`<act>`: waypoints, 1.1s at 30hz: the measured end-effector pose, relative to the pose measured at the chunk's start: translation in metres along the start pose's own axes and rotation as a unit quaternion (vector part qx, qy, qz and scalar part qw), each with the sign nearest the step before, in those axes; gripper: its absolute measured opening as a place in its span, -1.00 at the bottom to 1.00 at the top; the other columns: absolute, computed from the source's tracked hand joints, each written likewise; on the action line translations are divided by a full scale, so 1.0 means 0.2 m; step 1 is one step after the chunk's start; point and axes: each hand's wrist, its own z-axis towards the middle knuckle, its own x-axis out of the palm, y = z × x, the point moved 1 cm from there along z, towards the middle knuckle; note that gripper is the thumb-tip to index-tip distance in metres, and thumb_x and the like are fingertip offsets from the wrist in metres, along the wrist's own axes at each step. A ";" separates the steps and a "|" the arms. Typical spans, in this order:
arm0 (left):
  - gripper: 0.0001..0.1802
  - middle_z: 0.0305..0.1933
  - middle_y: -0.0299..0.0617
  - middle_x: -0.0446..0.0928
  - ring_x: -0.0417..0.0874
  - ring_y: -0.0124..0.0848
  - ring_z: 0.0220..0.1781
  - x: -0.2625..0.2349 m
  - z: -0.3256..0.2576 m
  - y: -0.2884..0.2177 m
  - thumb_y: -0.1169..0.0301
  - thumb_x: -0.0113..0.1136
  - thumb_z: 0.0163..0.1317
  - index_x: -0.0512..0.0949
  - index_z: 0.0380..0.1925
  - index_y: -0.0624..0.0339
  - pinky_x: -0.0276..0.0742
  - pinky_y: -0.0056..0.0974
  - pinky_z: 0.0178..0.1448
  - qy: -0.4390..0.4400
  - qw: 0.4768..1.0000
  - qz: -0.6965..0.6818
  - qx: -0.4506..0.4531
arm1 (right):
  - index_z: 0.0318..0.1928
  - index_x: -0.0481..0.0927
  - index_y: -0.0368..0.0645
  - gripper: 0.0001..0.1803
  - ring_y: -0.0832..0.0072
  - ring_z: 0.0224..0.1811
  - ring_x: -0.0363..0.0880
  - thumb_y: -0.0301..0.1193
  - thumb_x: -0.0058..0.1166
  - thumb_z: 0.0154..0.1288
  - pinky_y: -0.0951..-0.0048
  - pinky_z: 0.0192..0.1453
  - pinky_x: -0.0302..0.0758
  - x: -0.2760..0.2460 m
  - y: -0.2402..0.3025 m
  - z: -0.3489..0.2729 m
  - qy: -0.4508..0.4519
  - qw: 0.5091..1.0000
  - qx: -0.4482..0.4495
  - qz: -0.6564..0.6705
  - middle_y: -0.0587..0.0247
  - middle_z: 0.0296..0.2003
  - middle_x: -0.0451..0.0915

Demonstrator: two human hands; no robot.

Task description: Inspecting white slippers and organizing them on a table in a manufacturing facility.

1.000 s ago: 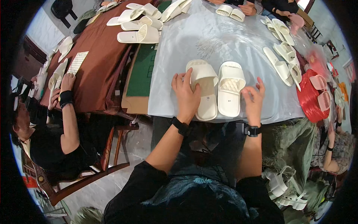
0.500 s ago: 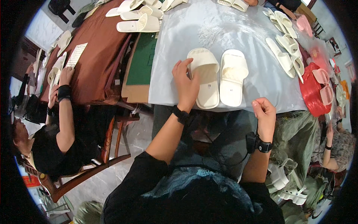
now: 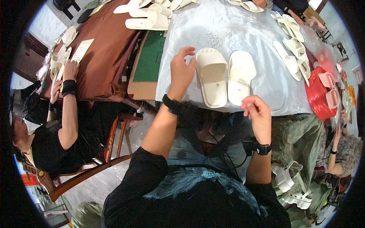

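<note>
Two off-white open-toe slippers lie side by side on the plastic-covered table, heels toward me: the left slipper (image 3: 212,81) and the right slipper (image 3: 240,78). My left hand (image 3: 181,70) hovers just left of the left slipper's strap, fingers curved and apart, holding nothing. By the heel of the right slipper is my right hand (image 3: 259,114), its fingers loosely bent and the fingertips at the heel's edge. Whether they touch it I cannot tell. Black bands circle both my wrists.
More white slippers (image 3: 146,23) lie at the far left and others (image 3: 291,60) at the right. A red bundle (image 3: 321,93) bears pink slippers (image 3: 331,98). On the left, a co-worker (image 3: 53,140) sits at the brown-covered table (image 3: 102,57). A green mat (image 3: 149,59) lies between the tables.
My left hand has come off the left slipper and moved left. My right hand has moved left to the right slipper's heel. The view has shifted slightly.
</note>
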 end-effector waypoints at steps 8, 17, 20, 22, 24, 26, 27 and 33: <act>-0.77 -0.24 -0.07 0.68 0.68 -0.34 -0.18 0.00 0.25 0.03 0.48 0.17 0.16 0.63 -0.16 0.26 0.54 -0.30 -0.10 0.085 0.996 0.016 0.015 | -0.11 0.59 -0.31 -0.77 0.62 -0.47 0.53 -0.63 -0.13 0.32 0.59 -0.40 0.44 0.14 0.00 0.13 -0.007 0.999 -0.030 -0.031 0.24 -0.37 0.64; -0.75 -0.39 -0.01 0.67 0.69 -0.18 -0.36 0.01 0.34 0.10 0.39 0.15 0.10 0.67 -0.26 0.24 0.58 -0.21 -0.20 0.119 0.990 0.075 -0.006 | -0.02 0.55 -0.40 -0.71 0.47 -0.27 0.65 -0.65 -0.16 0.31 0.53 -0.29 0.53 0.28 -0.07 0.24 -0.027 0.998 -0.026 0.047 0.11 -0.19 0.63; -0.74 -0.41 0.00 0.67 0.70 -0.15 -0.37 0.06 0.37 0.10 0.35 0.15 0.06 0.69 -0.31 0.23 0.59 -0.18 -0.19 0.149 0.984 0.093 -0.031 | 0.06 0.49 -0.49 -0.64 0.39 -0.17 0.65 -0.65 -0.16 0.27 0.49 -0.18 0.51 0.34 -0.08 0.29 0.021 0.985 0.005 0.170 0.01 -0.07 0.60; -0.72 -0.38 -0.01 0.68 0.70 -0.28 -0.31 0.11 0.40 0.09 0.33 0.19 0.07 0.69 -0.32 0.30 0.57 -0.26 -0.13 0.191 0.970 0.145 -0.036 | 0.08 0.47 -0.48 -0.63 0.38 -0.15 0.64 -0.64 -0.16 0.27 0.50 -0.17 0.50 0.38 -0.08 0.32 0.022 0.980 0.017 0.195 0.00 -0.04 0.58; -0.72 -0.43 -0.04 0.68 0.70 -0.27 -0.35 0.17 0.44 0.08 0.31 0.17 0.06 0.70 -0.36 0.30 0.58 -0.25 -0.16 0.217 0.961 0.171 -0.026 | 0.13 0.42 -0.49 -0.59 0.37 -0.10 0.63 -0.63 -0.16 0.26 0.52 -0.14 0.46 0.41 -0.10 0.35 0.035 0.971 0.046 0.232 -0.01 0.02 0.54; -0.68 -0.53 -0.10 0.67 0.70 -0.24 -0.44 0.20 0.51 0.11 0.22 0.17 0.01 0.70 -0.48 0.29 0.60 -0.23 -0.20 0.240 0.946 0.216 0.004 | 0.14 0.41 -0.49 -0.57 0.37 -0.06 0.61 -0.62 -0.17 0.25 0.52 -0.11 0.44 0.45 -0.09 0.37 0.051 0.966 0.054 0.248 0.01 0.04 0.54; -0.68 -0.53 -0.10 0.67 0.70 -0.24 -0.44 0.22 0.54 0.11 0.22 0.17 0.01 0.70 -0.48 0.29 0.60 -0.23 -0.20 0.238 0.946 0.218 0.006 | 0.16 0.39 -0.48 -0.55 0.38 -0.02 0.60 -0.62 -0.17 0.25 0.52 -0.08 0.42 0.46 -0.09 0.38 0.062 0.961 0.066 0.261 0.03 0.07 0.53; -0.60 -0.43 -0.06 0.68 0.71 -0.26 -0.41 0.39 0.56 -0.09 0.11 0.24 -0.02 0.69 -0.46 0.28 0.62 -0.21 -0.26 0.401 0.842 0.354 -0.065 | 0.13 0.41 -0.51 -0.56 0.40 -0.02 0.59 -0.60 -0.17 0.24 0.53 -0.08 0.42 0.45 -0.12 0.42 0.029 0.958 0.083 0.272 0.05 0.04 0.55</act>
